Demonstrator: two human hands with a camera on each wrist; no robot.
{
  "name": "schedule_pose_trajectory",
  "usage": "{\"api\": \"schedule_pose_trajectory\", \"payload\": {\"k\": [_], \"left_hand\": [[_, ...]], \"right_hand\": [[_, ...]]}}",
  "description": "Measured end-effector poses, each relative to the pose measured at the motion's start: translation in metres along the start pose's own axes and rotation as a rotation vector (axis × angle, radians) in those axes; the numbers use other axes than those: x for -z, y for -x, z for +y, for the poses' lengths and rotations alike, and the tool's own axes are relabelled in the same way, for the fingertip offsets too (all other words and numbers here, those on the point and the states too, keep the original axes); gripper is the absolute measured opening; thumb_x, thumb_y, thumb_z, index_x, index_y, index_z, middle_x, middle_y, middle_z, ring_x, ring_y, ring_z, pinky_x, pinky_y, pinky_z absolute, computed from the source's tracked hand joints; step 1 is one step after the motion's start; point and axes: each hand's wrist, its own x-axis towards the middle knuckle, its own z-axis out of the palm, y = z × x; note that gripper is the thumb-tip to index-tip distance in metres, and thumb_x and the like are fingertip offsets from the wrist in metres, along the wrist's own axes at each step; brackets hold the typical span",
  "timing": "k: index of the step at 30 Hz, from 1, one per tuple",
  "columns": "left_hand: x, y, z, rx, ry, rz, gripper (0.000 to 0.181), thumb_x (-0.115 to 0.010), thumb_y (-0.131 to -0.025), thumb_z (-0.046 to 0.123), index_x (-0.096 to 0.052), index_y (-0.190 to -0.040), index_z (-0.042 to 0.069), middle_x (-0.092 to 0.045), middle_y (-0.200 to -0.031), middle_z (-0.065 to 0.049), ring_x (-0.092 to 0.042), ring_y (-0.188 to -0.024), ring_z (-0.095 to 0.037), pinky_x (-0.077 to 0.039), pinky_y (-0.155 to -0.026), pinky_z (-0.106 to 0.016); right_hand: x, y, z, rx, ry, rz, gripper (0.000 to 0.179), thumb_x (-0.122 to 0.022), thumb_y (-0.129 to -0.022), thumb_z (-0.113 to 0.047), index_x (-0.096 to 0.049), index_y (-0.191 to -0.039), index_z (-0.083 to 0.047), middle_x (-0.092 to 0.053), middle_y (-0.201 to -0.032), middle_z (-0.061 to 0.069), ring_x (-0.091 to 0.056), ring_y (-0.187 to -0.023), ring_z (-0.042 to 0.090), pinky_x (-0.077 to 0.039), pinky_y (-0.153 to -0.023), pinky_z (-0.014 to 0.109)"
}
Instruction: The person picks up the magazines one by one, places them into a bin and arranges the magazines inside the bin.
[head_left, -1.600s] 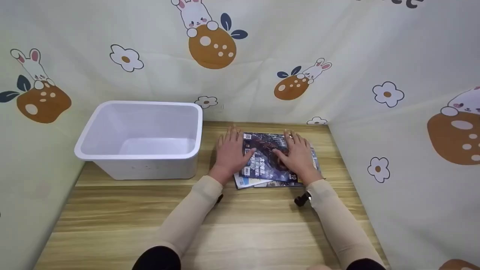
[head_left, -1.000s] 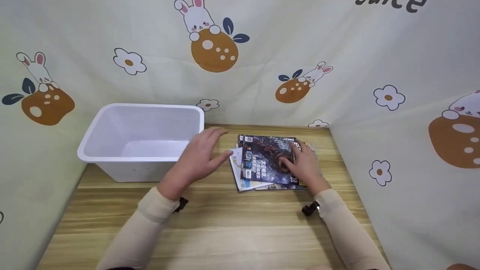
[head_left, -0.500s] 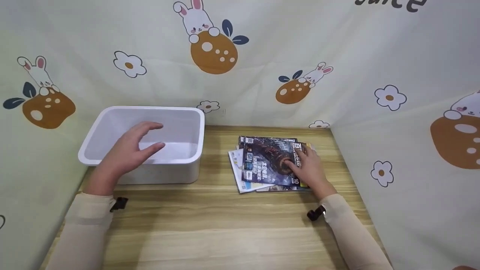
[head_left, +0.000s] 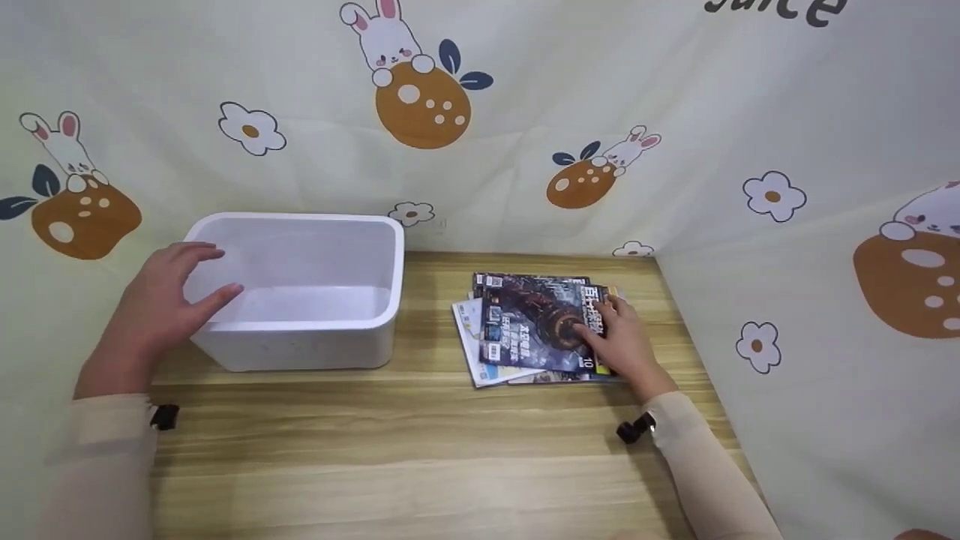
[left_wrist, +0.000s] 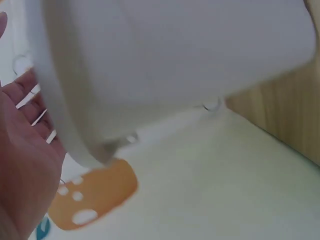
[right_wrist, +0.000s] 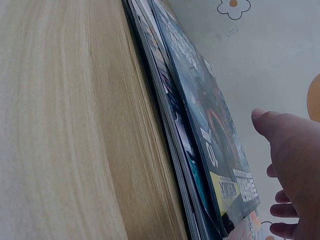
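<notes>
My left hand (head_left: 154, 304) is at the left end of a white plastic bin (head_left: 300, 349), thumb and fingers spread apart over its rim. In the left wrist view, the fingers (left_wrist: 21, 89) extend past the rim of the bin, with nothing in the palm. On the right, my right hand (head_left: 630, 349) hovers close over the right side of a pile of magazines (head_left: 517, 311), thumb and fingers apart. The right wrist view shows its thumb (right_wrist: 267, 122) raised above the dark top magazine (right_wrist: 212, 125). Several magazines lie fanned out under that one.
The wooden table (head_left: 405, 465) carries the bin at the back left and the magazines at the back right. A cloth curtain (head_left: 517, 127) printed with rabbits and oranges encloses the back and both sides. No contents show inside the bin.
My left hand has left the magazines and travelled left, over the bin, to its far left end. My right hand stays by the magazines, shifted slightly toward their right edge.
</notes>
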Motion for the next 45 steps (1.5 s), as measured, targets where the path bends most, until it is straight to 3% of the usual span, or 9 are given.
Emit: {"api": "schedule_pose_trajectory", "payload": {"k": [4,8,13,22,27,32,35,40,45], "left_hand": [[-0.003,0.004,-0.020,0.026,-0.025,0.012,0.085,-0.076,-0.100,0.059,-0.052,-0.160,0.005,-0.039,-0.169,-0.029,-0.030,-0.157,-0.056,-0.026,-0.120,-0.085],[-0.005,0.009,-0.031,0.051,-0.043,-0.017,0.098,-0.074,-0.099,0.062,-0.038,-0.171,0.006,-0.024,-0.178,-0.028,-0.021,-0.162,-0.057,-0.023,-0.118,-0.088],[-0.007,0.011,-0.037,0.080,-0.062,-0.064,0.110,-0.069,-0.100,0.066,-0.016,-0.178,0.009,-0.005,-0.184,-0.023,-0.008,-0.166,-0.055,-0.017,-0.116,-0.090],[-0.010,0.014,-0.043,0.083,-0.119,-0.131,0.120,-0.067,-0.099,0.070,-0.001,-0.177,0.006,0.004,-0.183,-0.024,-0.003,-0.166,-0.056,-0.018,-0.112,-0.091],[-0.010,0.012,-0.046,0.069,-0.142,-0.130,0.123,-0.068,-0.099,0.068,0.001,-0.175,0.001,0.006,-0.182,-0.026,-0.001,-0.166,-0.056,-0.015,-0.117,-0.088],[-0.009,0.009,-0.048,0.054,-0.143,-0.124,0.122,-0.068,-0.100,0.067,0.001,-0.175,0.000,0.006,-0.182,-0.026,-0.001,-0.167,-0.053,-0.013,-0.121,-0.086],[-0.009,0.010,-0.049,0.038,-0.134,-0.115,0.119,-0.067,-0.101,0.065,0.000,-0.175,0.000,0.005,-0.182,-0.025,0.000,-0.168,-0.051,-0.012,-0.123,-0.084],[-0.009,0.011,-0.049,0.027,-0.123,-0.108,0.118,-0.068,-0.102,0.063,-0.001,-0.175,-0.001,0.004,-0.182,-0.026,-0.001,-0.168,-0.051,-0.010,-0.125,-0.082],[-0.010,0.010,-0.048,0.040,-0.131,-0.117,0.119,-0.067,-0.102,0.065,0.001,-0.175,-0.001,0.005,-0.182,-0.026,0.000,-0.167,-0.052,-0.010,-0.124,-0.083]], "right_hand": [[0.001,0.001,0.006,-0.033,-0.009,-0.011,0.085,-0.074,-0.102,-0.061,-0.058,-0.157,0.001,-0.044,-0.164,0.036,-0.046,-0.148,0.057,-0.040,-0.122,0.071],[-0.001,0.002,0.013,-0.046,-0.012,-0.004,0.083,-0.075,-0.102,-0.060,-0.059,-0.158,-0.001,-0.045,-0.163,0.036,-0.047,-0.147,0.058,-0.041,-0.120,0.072],[-0.002,0.002,0.018,-0.045,-0.036,0.036,0.077,-0.079,-0.100,-0.051,-0.060,-0.157,-0.002,-0.051,-0.156,0.035,-0.052,-0.140,0.056,-0.045,-0.117,0.071],[-0.004,0.000,0.023,-0.078,-0.020,0.014,0.082,-0.079,-0.100,-0.054,-0.058,-0.159,-0.002,-0.058,-0.141,0.032,-0.060,-0.122,0.050,-0.052,-0.107,0.068],[-0.001,-0.009,0.021,-0.123,-0.045,-0.079,0.093,-0.076,-0.098,-0.064,-0.049,-0.166,-0.006,-0.053,-0.144,0.035,-0.059,-0.124,0.052,-0.051,-0.108,0.071],[0.007,-0.019,0.013,-0.176,-0.174,-0.231,0.108,-0.086,-0.092,-0.061,-0.037,-0.173,-0.007,-0.029,-0.161,0.049,-0.043,-0.144,0.066,-0.037,-0.121,0.076],[0.010,-0.027,0.008,-0.210,-0.219,-0.312,0.115,-0.091,-0.088,-0.056,-0.032,-0.175,-0.010,-0.019,-0.166,0.050,-0.032,-0.152,0.067,-0.031,-0.125,0.076],[0.009,-0.035,0.002,-0.198,-0.196,-0.379,0.121,-0.097,-0.084,-0.049,-0.029,-0.175,-0.008,-0.024,-0.172,0.041,-0.023,-0.159,0.062,-0.026,-0.129,0.073],[0.007,-0.036,0.000,-0.203,-0.228,-0.387,0.127,-0.101,-0.079,-0.044,-0.028,-0.175,-0.006,-0.029,-0.175,0.033,-0.025,-0.161,0.056,-0.025,-0.131,0.068]]}}
